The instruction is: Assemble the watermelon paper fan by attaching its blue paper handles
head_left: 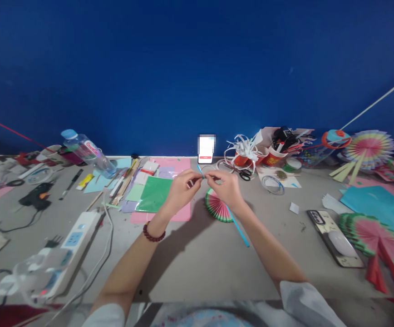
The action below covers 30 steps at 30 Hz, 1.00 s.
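My left hand (184,185) and my right hand (224,184) meet over the middle of the table, fingertips pinched together. Between them they grip a thin blue paper strip (239,227); one end pokes up above the fingers, and a longer length slants down to the right beneath my right hand. Under my right hand lies a pleated watermelon paper fan (216,206), red with a green rim, partly covered by that hand. A dark red bead bracelet circles my left wrist.
At left are a power strip (77,247) with cables, a black glue gun (37,195) and a plastic bottle (90,152). A phone (205,149) stands at the back. Cups of tools (273,156) are back right; another phone (335,238) and watermelon fans (377,236) lie right.
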{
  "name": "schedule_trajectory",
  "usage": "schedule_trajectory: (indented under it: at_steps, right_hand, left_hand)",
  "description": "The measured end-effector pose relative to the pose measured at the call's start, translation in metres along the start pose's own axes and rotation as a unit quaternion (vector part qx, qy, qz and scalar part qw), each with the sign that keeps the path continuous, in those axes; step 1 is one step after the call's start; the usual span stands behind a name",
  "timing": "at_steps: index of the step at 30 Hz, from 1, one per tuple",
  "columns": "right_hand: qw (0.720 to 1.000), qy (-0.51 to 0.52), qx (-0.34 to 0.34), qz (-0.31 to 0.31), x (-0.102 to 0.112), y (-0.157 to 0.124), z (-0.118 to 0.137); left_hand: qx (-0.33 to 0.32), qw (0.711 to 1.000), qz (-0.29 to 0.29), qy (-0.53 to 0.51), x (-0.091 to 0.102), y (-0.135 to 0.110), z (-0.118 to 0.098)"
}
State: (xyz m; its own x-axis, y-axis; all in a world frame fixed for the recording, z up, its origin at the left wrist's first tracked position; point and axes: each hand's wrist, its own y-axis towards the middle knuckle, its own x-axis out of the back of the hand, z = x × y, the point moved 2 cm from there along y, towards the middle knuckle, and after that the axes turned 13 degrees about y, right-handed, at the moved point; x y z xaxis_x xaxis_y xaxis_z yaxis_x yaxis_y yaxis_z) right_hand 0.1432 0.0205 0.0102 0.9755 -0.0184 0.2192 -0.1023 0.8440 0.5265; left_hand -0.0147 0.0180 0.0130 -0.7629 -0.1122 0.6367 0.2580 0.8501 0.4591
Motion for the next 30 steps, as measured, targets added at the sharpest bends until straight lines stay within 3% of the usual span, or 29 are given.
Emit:
schedule_trajectory:
  at_steps: [5, 10, 17, 22, 30]
  right_hand:
    - [0.999, 0.031, -0.019, 0.001, 0.0011, 0.0002, -0.0045]
    - [0.999, 0.042, -0.011, 0.015, 0.0028, 0.0008, -0.0041]
    - [0.998, -0.017, 0.018, 0.051, 0.0019, -0.0017, 0.0015]
    - [0.997, -0.045, 0.046, 0.045, -0.0017, -0.0035, 0.0007]
    - [1.0, 0.0, 0.011, 0.023, 0.0029, 0.0008, 0.0001]
  left_hand:
    - [0.015, 1.0, -0.005, -0.01, 0.0012, 0.0004, 0.0005]
    - [-0.019, 0.999, 0.004, 0.025, 0.0051, 0.0004, -0.0053]
    - [-0.045, 0.998, -0.001, 0.049, 0.0033, -0.0006, -0.0054]
    - [-0.042, 0.998, 0.007, 0.052, 0.0047, -0.0007, -0.0057]
    - [-0.03, 0.999, 0.014, 0.022, 0.0056, 0.0004, -0.0052]
